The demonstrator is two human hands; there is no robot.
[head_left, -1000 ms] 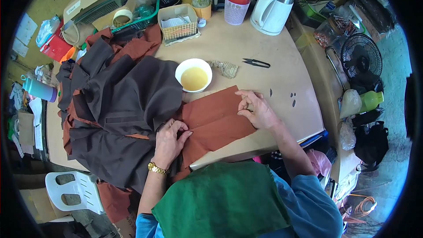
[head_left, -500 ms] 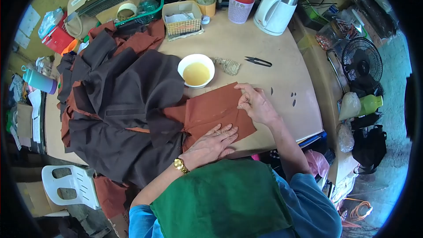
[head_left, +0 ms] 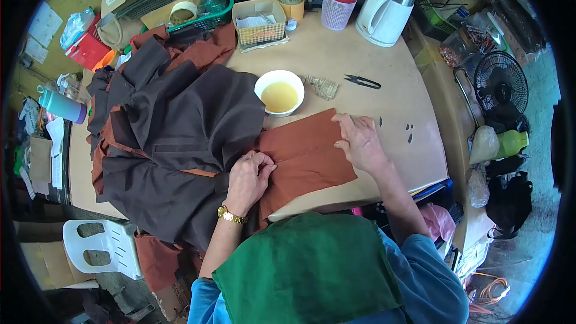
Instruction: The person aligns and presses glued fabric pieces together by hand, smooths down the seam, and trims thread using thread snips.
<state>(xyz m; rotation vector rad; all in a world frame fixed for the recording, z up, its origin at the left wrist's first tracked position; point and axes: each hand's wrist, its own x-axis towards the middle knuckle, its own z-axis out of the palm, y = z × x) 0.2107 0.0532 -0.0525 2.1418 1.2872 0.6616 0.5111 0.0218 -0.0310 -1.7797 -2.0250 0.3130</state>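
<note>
A rust-brown cloth panel (head_left: 309, 165) lies spread at the table's front edge, joined or tucked under a dark brown garment (head_left: 186, 114) at its left. My left hand (head_left: 247, 181), with a gold watch at the wrist, is closed in a pinch on the panel's left part, beside the dark fabric. At the panel's upper right edge rests my right hand (head_left: 362, 145), fingers bent, thumb and index tips apart and touching the cloth. A white bowl (head_left: 280, 110) of yellowish liquid stands just behind the panel.
Thread snips (head_left: 362, 81) and a crumpled patterned rag (head_left: 324, 87) lie behind the right hand. Farther back are a white electric kettle (head_left: 385, 12), a lilac cup (head_left: 337, 13) and a woven basket (head_left: 259, 24). A white plastic stool (head_left: 105, 246) stands at lower left.
My left hand has gone from lying flat on the panel to pinching it farther left. The right thumb and index finger have spread apart. The whole view has shifted slightly.
</note>
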